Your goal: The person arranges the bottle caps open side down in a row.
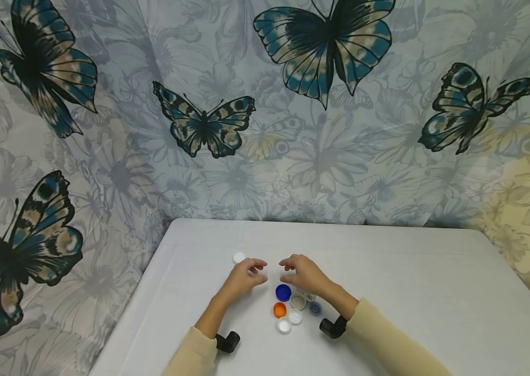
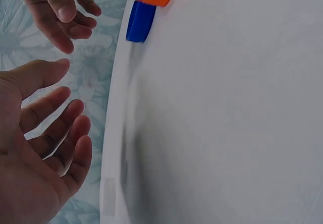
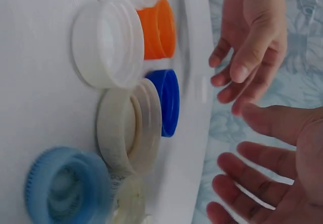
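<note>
Left hand (image 1: 245,275) and right hand (image 1: 306,274), relaxed and empty, face each other; the blue cap (image 1: 283,292) lies just below the latter, lower centre of the head view — a light rim pinch should spare the nearby orange cap (image 1: 280,309) on the bench (image 1: 434,292).

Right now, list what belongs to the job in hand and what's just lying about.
Likely the job, near left hand and right hand:
blue cap
orange cap
beige cap
light-blue cap
three white caps
pale cap, partly hidden

Likely just surroundings:
white table
butterfly backdrop
black wrist devices
</note>
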`<move>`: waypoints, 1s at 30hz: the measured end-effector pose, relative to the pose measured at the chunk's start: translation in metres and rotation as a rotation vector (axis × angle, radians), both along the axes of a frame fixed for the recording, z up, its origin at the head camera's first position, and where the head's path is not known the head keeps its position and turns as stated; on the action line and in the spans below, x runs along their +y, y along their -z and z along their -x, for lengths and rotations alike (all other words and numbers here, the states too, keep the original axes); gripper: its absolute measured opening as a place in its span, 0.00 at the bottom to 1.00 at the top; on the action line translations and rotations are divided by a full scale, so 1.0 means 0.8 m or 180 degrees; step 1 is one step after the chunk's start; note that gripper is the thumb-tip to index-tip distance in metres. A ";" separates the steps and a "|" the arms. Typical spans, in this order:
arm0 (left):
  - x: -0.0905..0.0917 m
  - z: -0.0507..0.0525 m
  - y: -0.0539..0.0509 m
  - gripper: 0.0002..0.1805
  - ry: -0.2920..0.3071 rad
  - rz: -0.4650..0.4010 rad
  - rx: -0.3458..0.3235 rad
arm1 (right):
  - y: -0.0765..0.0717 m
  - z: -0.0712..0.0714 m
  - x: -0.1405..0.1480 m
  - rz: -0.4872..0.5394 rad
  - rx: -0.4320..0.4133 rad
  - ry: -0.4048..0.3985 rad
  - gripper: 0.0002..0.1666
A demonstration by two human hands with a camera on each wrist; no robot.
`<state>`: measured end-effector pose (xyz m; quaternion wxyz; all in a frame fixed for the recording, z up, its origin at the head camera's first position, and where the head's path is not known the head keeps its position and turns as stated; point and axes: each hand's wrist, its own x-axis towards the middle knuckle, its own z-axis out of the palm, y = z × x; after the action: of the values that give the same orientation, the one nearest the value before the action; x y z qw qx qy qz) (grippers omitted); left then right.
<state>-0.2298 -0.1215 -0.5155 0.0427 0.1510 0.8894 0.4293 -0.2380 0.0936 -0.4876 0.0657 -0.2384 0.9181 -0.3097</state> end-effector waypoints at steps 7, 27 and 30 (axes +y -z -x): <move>0.008 -0.006 0.009 0.20 0.0138 0.0030 -0.0015 | 0.009 -0.016 0.002 -0.0247 -0.0059 0.0005 0.23; 0.028 -0.016 0.014 0.22 0.0372 0.0247 -0.0290 | 0.030 -0.037 0.001 -0.0422 0.0127 0.0068 0.26; 0.029 -0.016 0.017 0.21 0.0401 0.0263 -0.0276 | 0.034 -0.038 0.000 -0.0396 0.0203 0.0067 0.26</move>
<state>-0.2173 -0.0979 -0.5291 0.1144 0.1860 0.8924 0.3949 -0.2076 0.0933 -0.5151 0.0478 -0.2340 0.9397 -0.2449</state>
